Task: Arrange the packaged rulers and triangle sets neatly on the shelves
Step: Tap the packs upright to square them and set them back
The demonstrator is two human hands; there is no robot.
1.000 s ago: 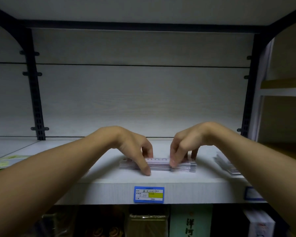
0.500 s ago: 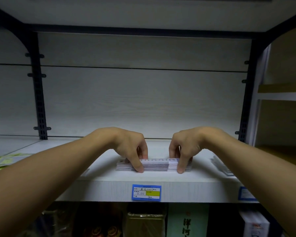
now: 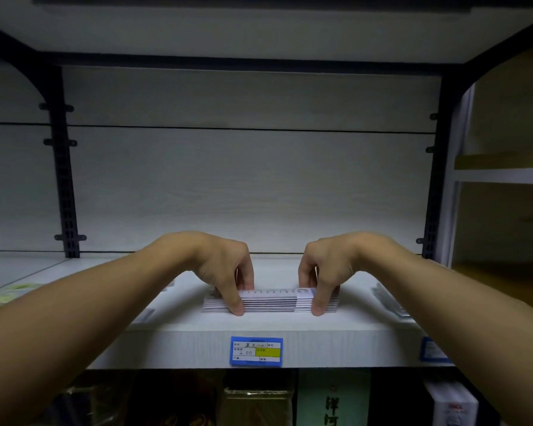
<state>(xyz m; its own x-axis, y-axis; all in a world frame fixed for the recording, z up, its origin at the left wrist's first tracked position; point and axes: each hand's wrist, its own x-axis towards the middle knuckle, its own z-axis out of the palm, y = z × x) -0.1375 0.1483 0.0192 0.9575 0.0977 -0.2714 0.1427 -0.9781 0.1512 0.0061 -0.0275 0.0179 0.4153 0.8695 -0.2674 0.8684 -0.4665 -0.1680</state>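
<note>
One pale shelf carries everything here. Near its front edge lies the stack of packaged rulers, above a blue price tag. The left hand and right hand clamp its ends (thumbs in front). Uneven squeezing could fan the slippery packets forward, off the shelf.

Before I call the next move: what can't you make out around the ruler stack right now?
- Ruler stack: both ends hidden under left hand and right hand, head view.
- Price tag: small print unreadable.
- Packs at right: blurred, partly behind the right forearm.
- Green packs: cut off by the left edge.
</note>
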